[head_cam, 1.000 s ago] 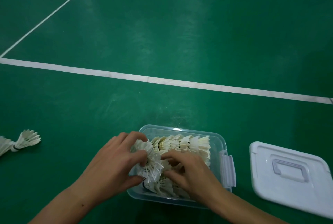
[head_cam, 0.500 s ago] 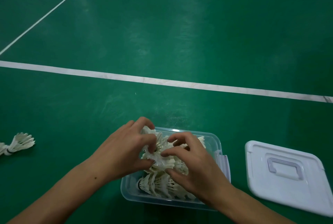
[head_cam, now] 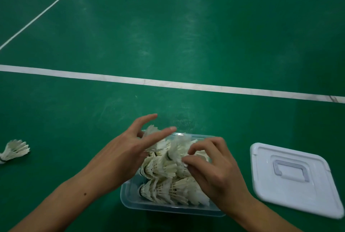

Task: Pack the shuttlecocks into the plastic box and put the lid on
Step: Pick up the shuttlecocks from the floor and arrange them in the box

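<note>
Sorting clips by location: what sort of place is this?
Most likely an indoor badminton court: a green sports floor with white court lines, and feather shuttlecocks in a plastic box.

Green court floor (head_cam: 186, 26) all round; white line (head_cam: 168, 83) crossing beyond hands; thinner white line (head_cam: 46, 8) slanting far left.

A green court floor (head_cam: 186, 26) with white painted lines (head_cam: 168, 83) is seen, on which rest a clear plastic box (head_cam: 130, 197), a white handled plastic lid (head_cam: 291, 177) and white feather shuttlecocks (head_cam: 15, 149).
</note>
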A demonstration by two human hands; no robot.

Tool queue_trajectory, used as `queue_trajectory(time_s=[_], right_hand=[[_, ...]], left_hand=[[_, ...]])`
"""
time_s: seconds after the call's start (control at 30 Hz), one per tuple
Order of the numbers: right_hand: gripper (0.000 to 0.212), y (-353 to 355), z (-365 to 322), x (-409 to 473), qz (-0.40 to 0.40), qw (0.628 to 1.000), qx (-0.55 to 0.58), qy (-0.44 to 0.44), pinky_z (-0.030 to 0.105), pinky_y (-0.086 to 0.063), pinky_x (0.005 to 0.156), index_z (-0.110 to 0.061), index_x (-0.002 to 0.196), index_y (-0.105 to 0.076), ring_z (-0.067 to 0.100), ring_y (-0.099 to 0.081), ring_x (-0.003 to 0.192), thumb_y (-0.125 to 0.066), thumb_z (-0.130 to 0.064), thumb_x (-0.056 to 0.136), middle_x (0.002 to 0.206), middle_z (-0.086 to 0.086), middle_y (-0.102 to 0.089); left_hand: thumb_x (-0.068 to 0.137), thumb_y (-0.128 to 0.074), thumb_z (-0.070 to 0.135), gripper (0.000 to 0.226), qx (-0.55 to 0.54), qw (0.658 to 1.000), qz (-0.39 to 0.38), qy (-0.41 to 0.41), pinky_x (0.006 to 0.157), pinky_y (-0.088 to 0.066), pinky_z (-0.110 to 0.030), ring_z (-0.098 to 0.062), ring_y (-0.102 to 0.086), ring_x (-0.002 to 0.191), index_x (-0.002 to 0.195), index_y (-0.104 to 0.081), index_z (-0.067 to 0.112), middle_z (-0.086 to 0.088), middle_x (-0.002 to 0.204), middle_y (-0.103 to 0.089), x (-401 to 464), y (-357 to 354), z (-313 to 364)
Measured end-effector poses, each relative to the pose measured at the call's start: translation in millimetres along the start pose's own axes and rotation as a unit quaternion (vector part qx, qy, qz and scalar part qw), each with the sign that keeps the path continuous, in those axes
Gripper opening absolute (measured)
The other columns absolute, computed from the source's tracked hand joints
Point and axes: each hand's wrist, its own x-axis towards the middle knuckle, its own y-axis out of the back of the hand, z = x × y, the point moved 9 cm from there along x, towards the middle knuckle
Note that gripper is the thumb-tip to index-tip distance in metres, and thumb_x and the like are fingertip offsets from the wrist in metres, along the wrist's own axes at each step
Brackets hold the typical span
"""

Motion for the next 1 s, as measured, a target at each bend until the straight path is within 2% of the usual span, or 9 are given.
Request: queue_trajectory(time_s=[0.07, 0.2, 0.37, 0.5, 0.63, 0.7, 0.8, 0.9, 1.0], right_hand=[[0.007, 5, 12, -13, 0.008, 0.998, 0.033, -0.053, 0.036, -0.051, 0.075, -0.014, 0.100, -0.078, 0.021, -0.058, 0.096, -0.079, -0.018, 0.094, 0.101, -0.002, -0.067], [0.010, 0, 11, -38, 0.007, 0.989, 0.107, -0.107, 0.023, -0.057, 0.073, -0.013, 0.101, -0.076, 0.004, -0.064, 0.084, -0.079, -0.016, 0.092, 0.096, -0.007, -0.069], [0.009, -30, 11, -48, -0.059, 0.968, 0.147, -0.194, 0.016, -0.058, 0.067, -0.026, 0.103, -0.072, -0.005, -0.067, 0.077, -0.072, -0.029, 0.095, 0.091, -0.018, -0.070], [0.014, -48, 12, -50, -0.100, 0.957, 0.121, -0.244, 0.018, -0.059, 0.064, -0.037, 0.101, -0.069, -0.010, -0.068, 0.075, -0.062, -0.047, 0.094, 0.085, -0.025, -0.072], [0.013, -67, 14, -52, -0.155, 0.943, 0.081, -0.285, 0.013, -0.056, 0.066, -0.039, 0.100, -0.066, -0.009, -0.068, 0.073, -0.065, -0.050, 0.095, 0.082, -0.026, -0.071], [0.010, -77, 17, -50, -0.175, 0.929, 0.099, -0.310, 0.011, -0.054, 0.067, -0.038, 0.102, -0.066, -0.008, -0.066, 0.075, -0.065, -0.047, 0.097, 0.086, -0.023, -0.071], [0.010, -86, 21, -48, -0.204, 0.914, 0.116, -0.331, 0.021, -0.058, 0.078, -0.037, 0.104, -0.064, -0.004, -0.062, 0.085, -0.061, -0.046, 0.100, 0.095, -0.019, -0.065], [0.009, -82, 18, -50, -0.242, 0.900, 0.144, -0.333, 0.026, -0.056, 0.089, -0.040, 0.100, -0.060, -0.003, -0.057, 0.096, -0.061, -0.049, 0.098, 0.099, -0.021, -0.059], [0.022, -69, 14, -49, -0.263, 0.891, 0.172, -0.327, 0.023, -0.049, 0.102, -0.045, 0.113, -0.059, -0.006, -0.052, 0.109, -0.064, -0.054, 0.094, 0.110, -0.029, -0.052]], left_hand=[[0.091, -0.071, 0.002, 0.110, -0.023, 0.999, 0.009, 0.024, 0.080, -0.059, -0.022, 0.002, -0.058, 0.101, 0.154, -0.009, 0.067, 0.017, 0.166, -0.019, -6, -1, -9], [0.091, -0.073, 0.011, 0.102, -0.030, 0.999, -0.013, 0.030, 0.084, -0.047, -0.006, 0.023, -0.045, 0.099, 0.159, -0.011, 0.056, 0.029, 0.157, -0.029, -24, -22, -22], [0.090, -0.071, 0.012, 0.100, -0.004, 1.000, -0.020, 0.008, 0.099, -0.040, -0.013, 0.007, -0.046, 0.124, 0.159, -0.010, 0.052, 0.029, 0.159, -0.026, -29, -45, -16], [0.090, -0.072, 0.014, 0.100, -0.012, 1.000, -0.015, 0.016, 0.097, -0.048, -0.020, -0.001, -0.053, 0.118, 0.158, -0.010, 0.053, 0.026, 0.159, -0.027, -24, -46, -16], [0.090, -0.075, 0.016, 0.102, -0.015, 1.000, -0.010, 0.014, 0.095, -0.052, -0.025, -0.003, -0.055, 0.116, 0.158, -0.010, 0.056, 0.025, 0.160, -0.027, -23, -48, -16], [0.090, -0.077, 0.019, 0.102, -0.013, 1.000, -0.005, 0.010, 0.098, -0.050, -0.022, 0.000, -0.053, 0.120, 0.158, -0.011, 0.055, 0.026, 0.158, -0.031, -25, -52, -18], [0.088, -0.080, 0.025, 0.101, -0.026, 0.999, 0.010, 0.019, 0.091, -0.041, -0.009, 0.009, -0.047, 0.117, 0.158, -0.013, 0.057, 0.029, 0.145, -0.045, -30, -54, -21], [0.086, -0.083, 0.023, 0.092, -0.091, 0.993, 0.054, 0.051, 0.091, -0.055, -0.026, 0.001, -0.061, 0.115, 0.151, -0.028, 0.057, 0.027, 0.133, -0.061, -36, -45, -28], [0.083, -0.086, 0.022, 0.066, -0.108, 0.988, 0.088, 0.071, 0.086, -0.058, -0.037, 0.000, -0.065, 0.108, 0.132, -0.052, 0.052, 0.029, 0.119, -0.067, -42, -30, -32]])
